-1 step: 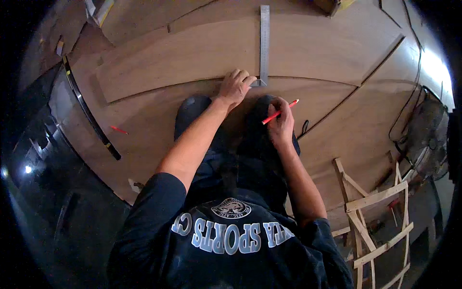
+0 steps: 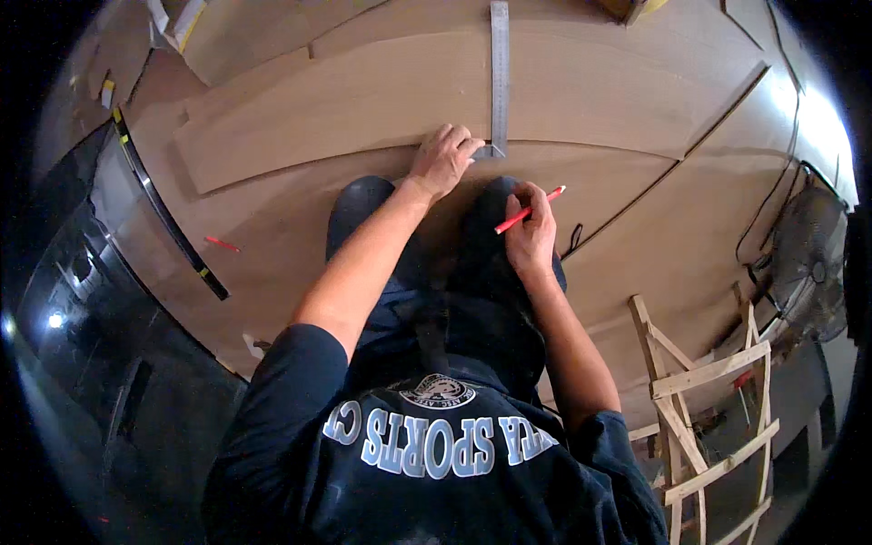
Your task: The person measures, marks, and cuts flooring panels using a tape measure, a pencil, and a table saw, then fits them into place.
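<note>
Left grip [image 2: 442,163] pinching square [image 2: 500,82], right grip [image 2: 530,238] clasping pencil [image 2: 513,221]

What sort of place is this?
Probably a workshop, perhaps for woodwork: a metal square lies on a brown sheet, the right hand holds a red pencil, and a slatted wooden frame is at lower right.

The black shirt [image 2: 413,498] bears 1 round emblem [image 2: 438,392].
</note>
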The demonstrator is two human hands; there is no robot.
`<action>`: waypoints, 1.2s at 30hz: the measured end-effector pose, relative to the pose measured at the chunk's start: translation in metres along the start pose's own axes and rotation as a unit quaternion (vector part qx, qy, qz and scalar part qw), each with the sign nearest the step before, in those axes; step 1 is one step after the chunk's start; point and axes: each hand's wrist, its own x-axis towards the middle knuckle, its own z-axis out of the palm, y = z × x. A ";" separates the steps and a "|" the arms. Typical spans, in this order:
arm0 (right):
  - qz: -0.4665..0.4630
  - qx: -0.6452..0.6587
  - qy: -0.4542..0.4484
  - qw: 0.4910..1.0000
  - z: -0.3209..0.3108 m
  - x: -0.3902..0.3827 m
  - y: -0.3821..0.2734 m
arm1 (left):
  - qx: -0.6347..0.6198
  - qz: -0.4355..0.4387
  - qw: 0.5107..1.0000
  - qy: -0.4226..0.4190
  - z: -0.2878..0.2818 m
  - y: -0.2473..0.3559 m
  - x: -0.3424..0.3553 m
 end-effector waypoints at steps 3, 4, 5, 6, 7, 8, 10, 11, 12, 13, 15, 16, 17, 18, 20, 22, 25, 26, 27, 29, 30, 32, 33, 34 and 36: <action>-0.032 -0.022 -0.008 0.999 0.001 0.002 -0.002 | -0.020 -0.016 1.000 0.006 -0.006 0.001 0.005; -0.019 -0.019 -0.004 1.000 0.001 0.004 -0.001 | -0.017 -0.007 1.000 0.004 -0.005 0.000 0.009; -0.013 -0.013 -0.009 1.000 0.000 0.004 0.000 | -0.013 0.002 1.000 0.003 -0.005 -0.001 0.011; -0.008 -0.007 -0.015 1.000 -0.003 0.004 0.000 | -0.010 0.006 1.000 0.001 -0.004 -0.001 0.012; -0.002 0.000 -0.019 1.000 -0.004 0.003 0.001 | -0.005 0.006 1.000 0.000 -0.005 0.000 0.013; -0.004 -0.001 -0.015 1.000 -0.003 0.003 0.003 | 0.001 0.006 1.000 0.000 -0.007 0.000 0.013; -0.011 -0.002 -0.006 1.000 0.000 0.004 0.007 | 0.004 0.012 1.000 -0.007 -0.008 -0.001 0.015; -0.008 0.003 -0.008 1.000 -0.001 0.005 0.007 | 0.021 0.005 1.000 -0.020 -0.006 0.000 0.015; -0.005 0.007 -0.010 1.000 -0.002 0.005 0.006 | 0.038 -0.002 0.999 -0.032 -0.005 0.001 0.015; -0.003 0.011 -0.011 1.000 -0.003 0.006 0.005 | 0.054 -0.008 0.998 -0.044 -0.007 0.003 0.019; -0.002 0.033 -0.009 0.999 -0.003 0.007 0.007 | 0.104 0.028 0.993 -0.042 -0.015 0.004 0.031; -0.002 0.044 -0.012 0.999 -0.004 0.006 0.007 | 0.129 0.043 0.990 -0.040 -0.019 0.006 0.034; 0.007 0.056 -0.011 0.998 -0.005 0.006 0.005 | 0.136 0.055 0.988 -0.056 -0.018 0.003 0.036; 0.017 0.067 -0.009 0.998 -0.006 0.005 0.002 | 0.143 0.067 0.985 -0.072 -0.016 -0.005 0.040; 0.024 0.082 -0.008 0.996 -0.005 0.006 0.005 | 0.185 0.102 0.974 -0.084 -0.009 -0.024 0.045; 0.021 0.086 -0.011 0.996 -0.004 0.006 0.014 | 0.178 0.116 0.974 -0.074 -0.003 -0.035 0.043; 0.023 0.098 -0.006 0.995 -0.007 0.004 0.008 | 0.178 0.117 0.974 -0.073 0.003 -0.038 0.041; 0.014 0.095 -0.007 0.995 -0.006 0.004 0.015 | 0.179 0.112 0.975 -0.074 0.003 -0.036 0.041; 0.022 0.095 -0.009 0.995 -0.007 0.005 0.014 | 0.180 0.108 0.975 -0.074 0.003 -0.034 0.042; 0.039 0.098 -0.014 0.994 -0.007 0.005 0.008 | 0.201 0.102 0.971 -0.082 0.005 -0.036 0.040; 0.025 0.097 -0.010 0.995 -0.005 0.005 0.006 | 0.211 0.100 0.969 -0.086 0.006 -0.037 0.038; 0.032 0.103 -0.005 0.994 -0.006 0.006 0.018 | 0.182 0.101 0.975 -0.078 0.005 -0.035 0.039; 0.036 0.105 -0.003 0.994 -0.006 0.006 0.022 | 0.167 0.102 0.978 -0.074 0.004 -0.034 0.039; 0.065 0.129 -0.011 0.990 -0.008 0.006 0.018 | 0.165 0.102 0.978 -0.074 0.005 -0.035 0.039; 0.046 0.132 -0.023 0.990 -0.009 0.006 0.019 | 0.161 0.101 0.979 -0.075 0.007 -0.036 0.038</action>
